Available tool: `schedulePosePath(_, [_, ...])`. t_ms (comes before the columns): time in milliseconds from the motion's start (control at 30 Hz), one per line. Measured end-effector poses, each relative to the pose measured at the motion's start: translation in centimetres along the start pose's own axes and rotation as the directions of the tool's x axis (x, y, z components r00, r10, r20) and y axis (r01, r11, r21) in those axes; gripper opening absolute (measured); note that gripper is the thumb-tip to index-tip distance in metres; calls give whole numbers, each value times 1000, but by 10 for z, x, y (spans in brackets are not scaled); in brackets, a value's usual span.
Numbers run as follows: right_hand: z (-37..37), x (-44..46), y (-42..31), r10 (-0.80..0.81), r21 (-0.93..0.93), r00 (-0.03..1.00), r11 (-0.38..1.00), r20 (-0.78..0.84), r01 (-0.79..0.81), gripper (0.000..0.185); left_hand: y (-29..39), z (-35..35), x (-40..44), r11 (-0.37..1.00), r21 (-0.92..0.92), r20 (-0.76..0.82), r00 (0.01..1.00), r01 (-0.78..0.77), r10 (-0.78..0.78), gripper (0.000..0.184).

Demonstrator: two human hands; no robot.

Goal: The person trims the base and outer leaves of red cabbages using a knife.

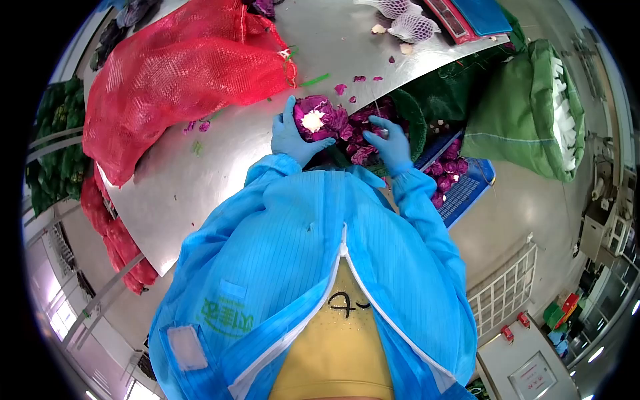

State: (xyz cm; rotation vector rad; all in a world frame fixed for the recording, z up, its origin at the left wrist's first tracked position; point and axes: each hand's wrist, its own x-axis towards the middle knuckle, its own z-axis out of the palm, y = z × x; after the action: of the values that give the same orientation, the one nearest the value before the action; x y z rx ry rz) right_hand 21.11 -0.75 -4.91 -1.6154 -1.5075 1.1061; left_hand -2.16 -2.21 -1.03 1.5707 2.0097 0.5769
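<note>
My left hand (pixel 293 139), in a blue glove, is wrapped around the left side of a red cabbage (pixel 325 115) whose pale cut stem faces up. To the right of that cabbage, my right hand (pixel 392 142), also gloved, is closed on what looks like a small knife (pixel 384 133). Its blade is hard to make out. Loose purple cabbage leaves (pixel 363 155) lie below and between my hands, at the mouth of a green-lined container (pixel 415 120).
A full red mesh sack (pixel 193 73) lies on the metal table (pixel 180 207) at left. Foam-netted produce (pixel 413 28) and a red-and-blue device (pixel 477 17) are at the far side. At right stand a blue crate (pixel 470 190) of small cabbages and a green sack (pixel 517 120).
</note>
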Motion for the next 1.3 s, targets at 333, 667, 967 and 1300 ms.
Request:
schedulePosePath(333, [48,16,-46,291,597,939,726,184,-342,45,-1,4,1,985,-170,10,1000,24,-23,126])
schedulePosePath(667, [20,-13,-108,-102,465,992,883,67,60,46,-5,7,6,986,-166,-1,1000,17,-18,128])
schedulePosePath(967, [57,-3,-35,-54,-34,996,998,-74,51,70,-8,6,8,992,-124,-14,1000,5,-6,127])
schedulePosePath(1300, [68,6,-36,-356,-97,926,933,-127,346,31,-4,2,12,986,-161,-19,999,41,-45,124])
